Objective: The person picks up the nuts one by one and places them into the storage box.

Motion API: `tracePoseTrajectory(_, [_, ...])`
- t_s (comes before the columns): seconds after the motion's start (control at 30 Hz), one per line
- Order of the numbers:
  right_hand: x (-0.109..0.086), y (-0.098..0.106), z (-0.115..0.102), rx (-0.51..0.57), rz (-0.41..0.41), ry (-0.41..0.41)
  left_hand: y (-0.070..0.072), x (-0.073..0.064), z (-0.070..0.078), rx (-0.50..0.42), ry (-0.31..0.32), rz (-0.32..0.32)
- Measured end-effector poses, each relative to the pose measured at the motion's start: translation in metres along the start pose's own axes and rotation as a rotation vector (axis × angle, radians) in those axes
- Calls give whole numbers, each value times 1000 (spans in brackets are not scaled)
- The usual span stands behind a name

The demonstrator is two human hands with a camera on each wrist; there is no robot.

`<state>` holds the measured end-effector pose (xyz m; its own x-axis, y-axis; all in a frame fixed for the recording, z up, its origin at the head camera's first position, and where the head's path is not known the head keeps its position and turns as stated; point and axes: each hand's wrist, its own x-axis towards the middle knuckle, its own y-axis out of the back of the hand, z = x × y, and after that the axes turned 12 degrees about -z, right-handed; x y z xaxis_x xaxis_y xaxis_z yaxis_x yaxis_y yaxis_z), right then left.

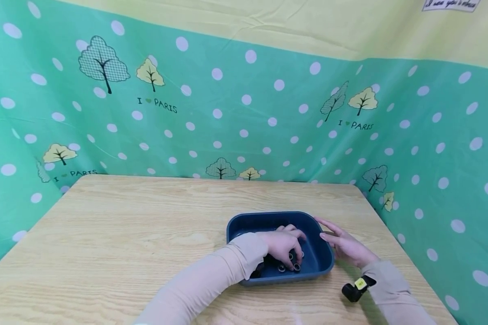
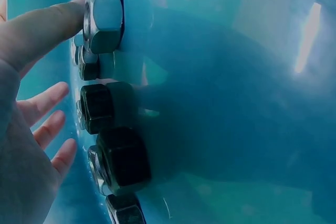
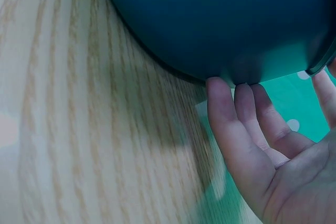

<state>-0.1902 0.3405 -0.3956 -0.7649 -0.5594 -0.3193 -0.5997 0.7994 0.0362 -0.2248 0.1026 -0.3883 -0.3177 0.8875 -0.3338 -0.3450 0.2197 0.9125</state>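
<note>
A dark blue rectangular bin [image 1: 262, 283] stands on the wooden table, with several metal hex nuts lying on its floor. My left hand [image 1: 283, 246] reaches down inside it. In the left wrist view the thumb touches a silver nut [image 2: 105, 22], while the other fingers are spread apart behind the row of nuts. Darker nuts, among them a large black nut [image 2: 125, 158], lie beside it. My right hand [image 1: 351, 248] is at the bin's right end. Its fingertips [image 3: 219, 90] rest against the outer wall in the right wrist view, with fingers mostly straight.
The light wood table [image 1: 126, 243] extends to the left of the bin. A green and yellow curtain [image 1: 227, 104] with dots and trees hangs behind the table and along its sides. A small black camera [image 1: 354, 291] is strapped to the right wrist.
</note>
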Motion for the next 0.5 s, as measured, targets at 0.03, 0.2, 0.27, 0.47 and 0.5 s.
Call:
tracePoseTrajectory(0.03, [0, 0, 0, -1, 3, -1, 0, 0, 0, 2, 1, 0])
tracePoseTrajectory(0.2, [0, -2, 0, -3, 16, -7, -1, 0, 0, 13, -1, 1])
tracePoseTrajectory(0.27, [0, -2, 0, -5, 20, -11, -1, 0, -1, 12, -4, 3])
tracePoseTrajectory(0.47, [1, -3, -1, -18, 44, -28, 1, -1, -2, -4, -9, 2])
tracePoseTrajectory(0.5, [1, -3, -1, -18, 47, -33, 1, -1, -3, -14, -10, 2])
